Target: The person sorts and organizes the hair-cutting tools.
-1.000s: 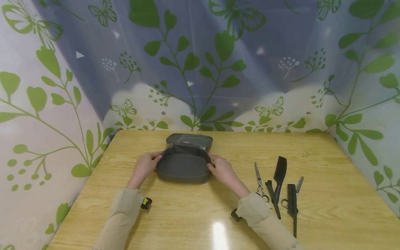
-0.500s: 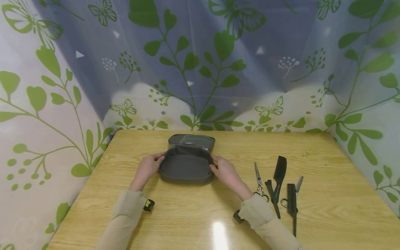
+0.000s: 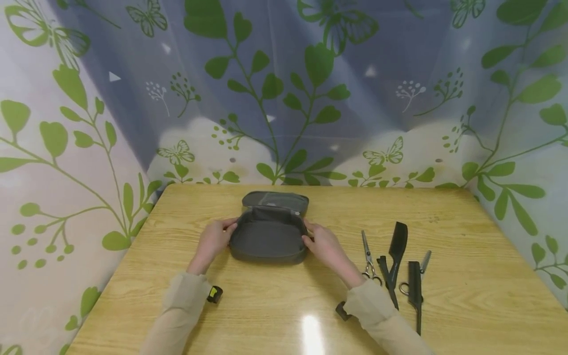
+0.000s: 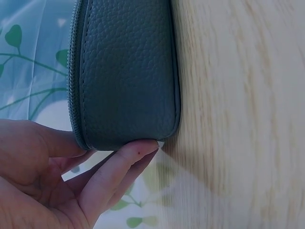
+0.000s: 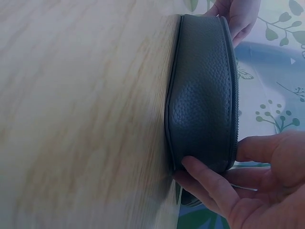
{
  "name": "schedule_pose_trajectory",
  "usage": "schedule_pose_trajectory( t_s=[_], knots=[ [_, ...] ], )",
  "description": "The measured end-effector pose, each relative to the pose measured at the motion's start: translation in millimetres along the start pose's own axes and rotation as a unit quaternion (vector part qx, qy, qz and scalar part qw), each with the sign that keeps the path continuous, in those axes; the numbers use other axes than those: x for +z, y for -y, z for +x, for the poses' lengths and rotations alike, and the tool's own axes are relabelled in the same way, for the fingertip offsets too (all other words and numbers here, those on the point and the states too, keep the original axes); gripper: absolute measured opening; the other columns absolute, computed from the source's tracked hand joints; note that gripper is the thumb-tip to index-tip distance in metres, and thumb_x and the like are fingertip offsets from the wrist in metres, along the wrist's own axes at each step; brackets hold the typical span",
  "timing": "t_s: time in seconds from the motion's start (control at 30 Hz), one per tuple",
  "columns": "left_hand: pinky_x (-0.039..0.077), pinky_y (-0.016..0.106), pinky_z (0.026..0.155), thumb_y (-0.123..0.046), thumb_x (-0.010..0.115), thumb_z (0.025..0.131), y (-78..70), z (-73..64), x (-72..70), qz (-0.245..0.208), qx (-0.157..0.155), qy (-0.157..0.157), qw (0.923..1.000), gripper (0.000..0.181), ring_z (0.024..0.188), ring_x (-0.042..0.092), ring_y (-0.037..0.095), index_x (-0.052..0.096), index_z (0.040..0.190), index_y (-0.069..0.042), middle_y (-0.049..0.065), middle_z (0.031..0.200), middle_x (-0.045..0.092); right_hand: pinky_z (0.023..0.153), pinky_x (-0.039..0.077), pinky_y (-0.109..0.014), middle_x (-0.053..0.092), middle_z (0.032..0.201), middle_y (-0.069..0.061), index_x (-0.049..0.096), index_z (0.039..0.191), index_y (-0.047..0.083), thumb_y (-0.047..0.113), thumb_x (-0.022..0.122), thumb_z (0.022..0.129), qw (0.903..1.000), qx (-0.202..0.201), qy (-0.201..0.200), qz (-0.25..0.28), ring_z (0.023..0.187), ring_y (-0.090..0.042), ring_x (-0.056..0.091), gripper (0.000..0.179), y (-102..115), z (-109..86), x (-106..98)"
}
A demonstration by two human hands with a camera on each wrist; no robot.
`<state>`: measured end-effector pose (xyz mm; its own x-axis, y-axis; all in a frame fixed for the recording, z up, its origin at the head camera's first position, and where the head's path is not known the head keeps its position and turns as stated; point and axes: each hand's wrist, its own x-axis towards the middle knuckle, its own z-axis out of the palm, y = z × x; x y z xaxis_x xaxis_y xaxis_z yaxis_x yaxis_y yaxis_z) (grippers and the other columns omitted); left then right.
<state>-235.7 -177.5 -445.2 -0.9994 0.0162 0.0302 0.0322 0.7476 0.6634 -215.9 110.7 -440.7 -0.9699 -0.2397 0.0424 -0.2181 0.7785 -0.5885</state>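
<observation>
A dark grey zip case (image 3: 268, 236) sits on the wooden table with its lid (image 3: 275, 199) folded back behind it. No contents show inside. My left hand (image 3: 214, 241) holds the case's left end, thumb at the rim and fingers against the outer wall. At the opposite end my right hand (image 3: 326, 244) grips in the same way. Up close in the left wrist view, pebbled leather-like side wall (image 4: 128, 71) and a zip edge (image 4: 72, 86) are visible. The right wrist view shows fingertips low on the case's wall (image 5: 202, 95), its base on the table.
To the right lie scissors (image 3: 366, 249), a wide black comb (image 3: 398, 237), a black hair clip (image 3: 383, 267), a tail comb (image 3: 414, 283) and a second pair of scissors (image 3: 425, 261) partly under it. A leaf-patterned cloth (image 3: 284, 123) hangs behind the table (image 3: 266, 315).
Both hands have shifted the open case a little to the right and slightly nearer. The combs, clip and scissors stay where they were.
</observation>
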Motion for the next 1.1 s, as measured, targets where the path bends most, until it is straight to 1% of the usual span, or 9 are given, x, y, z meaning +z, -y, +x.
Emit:
schedule_pose_trajectory(
  t_s=[0.1, 0.23, 0.47, 0.6, 0.7, 0.77, 0.83, 0.93, 1.1],
  knots=[
    [0.045, 0.026, 0.049, -0.016, 0.058, 0.104, -1.9, -1.6, 1.3, 0.005, 0.005, -0.002, 1.0, 0.032, 0.049, 0.06, 0.018, 0.067, 0.132, -0.005, 0.021, 0.106, 0.074, 0.092, 0.053, -0.047, 0.052, 0.145, -0.027, 0.045, 0.148, -0.004, 0.012, 0.063, 0.101, 1.0, 0.001, 0.0, 0.0, 0.124, -0.039, 0.059, 0.054, -1, -0.9, 0],
    [0.046, 0.026, 0.05, -0.016, 0.058, 0.104, -3.8, -3.3, 2.0, 0.003, 0.006, 0.0, 1.0, 0.032, 0.051, 0.063, 0.02, 0.067, 0.133, -0.005, 0.022, 0.113, 0.072, 0.094, 0.052, -0.048, 0.052, 0.145, -0.026, 0.045, 0.149, -0.004, 0.012, 0.063, 0.101, 1.0, 0.003, 0.002, -0.001, 0.126, -0.04, 0.057, 0.054, -3, -1.8, -1],
    [0.046, 0.027, 0.052, -0.016, 0.058, 0.104, -6.7, -6.3, 4.5, 0.004, 0.013, 0.002, 0.9999, 0.032, 0.05, 0.06, 0.017, 0.067, 0.132, -0.005, 0.02, 0.114, 0.073, 0.078, 0.054, -0.041, 0.052, 0.146, -0.026, 0.045, 0.149, -0.002, 0.013, 0.064, 0.101, 0.9998, 0.017, 0.01, 0.0, 0.111, -0.037, 0.066, 0.054, -5, -3.9, -5],
    [0.043, 0.028, 0.054, -0.015, 0.059, 0.104, -9.2, -7.9, 7.3, 0.022, 0.023, -0.009, 0.9995, 0.031, 0.05, 0.052, 0.012, 0.069, 0.13, -0.004, 0.019, 0.112, 0.073, 0.081, 0.054, -0.043, 0.052, 0.145, -0.026, 0.045, 0.149, -0.002, 0.013, 0.064, 0.101, 0.9998, 0.017, 0.011, 0.001, 0.114, -0.038, 0.065, 0.054, -6, -5.5, -6],
    [0.041, 0.029, 0.055, -0.016, 0.059, 0.103, -11.8, -9.5, 9.4, 0.031, 0.031, -0.011, 0.999, 0.031, 0.052, 0.051, 0.015, 0.069, 0.13, -0.004, 0.019, 0.113, 0.073, 0.086, 0.055, -0.046, 0.052, 0.145, -0.027, 0.046, 0.149, -0.003, 0.012, 0.063, 0.101, 0.9998, 0.016, 0.009, -0.004, 0.117, -0.039, 0.063, 0.053, -8, -6.9, -7],
    [0.043, 0.031, 0.057, -0.016, 0.059, 0.103, -12.8, -10.2, 10.7, 0.034, 0.036, -0.011, 0.9987, 0.031, 0.057, 0.057, 0.019, 0.069, 0.13, -0.004, 0.02, 0.114, 0.073, 0.082, 0.055, -0.044, 0.052, 0.145, -0.026, 0.046, 0.149, -0.003, 0.013, 0.063, 0.101, 0.9997, 0.019, 0.009, -0.008, 0.11, -0.037, 0.066, 0.054, -9, -7.5, -7],
    [0.046, 0.035, 0.063, -0.015, 0.059, 0.103, -14.0, -11.3, 11.7, 0.038, 0.041, -0.014, 0.9983, 0.03, 0.068, 0.063, 0.024, 0.069, 0.129, -0.004, 0.02, 0.115, 0.073, 0.073, 0.053, -0.04, 0.052, 0.145, -0.025, 0.046, 0.149, -0.002, 0.014, 0.064, 0.101, 0.9996, 0.023, 0.013, -0.012, 0.095, -0.033, 0.067, 0.054, -9, -8.1, -8],
    [0.049, 0.039, 0.069, -0.015, 0.06, 0.103, -15.1, -12.1, 13.7, 0.042, 0.049, -0.018, 0.9978, 0.03, 0.082, 0.066, 0.028, 0.07, 0.128, -0.003, 0.02, 0.114, 0.073, 0.062, 0.045, -0.034, 0.051, 0.147, -0.024, 0.045, 0.15, 0.0, 0.015, 0.064, 0.101, 0.9993, 0.03, 0.021, -0.011, 0.075, -0.025, 0.059, 0.055, -10, -9.1, -10],
    [0.052, 0.041, 0.07, -0.014, 0.06, 0.103, -16.9, -14.4, 16.5, 0.04, 0.059, -0.015, 0.9974, 0.03, 0.086, 0.068, 0.031, 0.069, 0.128, -0.002, 0.021, 0.113, 0.073, 0.061, 0.046, -0.032, 0.05, 0.148, -0.024, 0.044, 0.151, -0.001, 0.014, 0.063, 0.101, 0.9993, 0.027, 0.023, -0.008, 0.08, -0.024, 0.062, 0.055, -12, -12.4, -13]
  ],
)
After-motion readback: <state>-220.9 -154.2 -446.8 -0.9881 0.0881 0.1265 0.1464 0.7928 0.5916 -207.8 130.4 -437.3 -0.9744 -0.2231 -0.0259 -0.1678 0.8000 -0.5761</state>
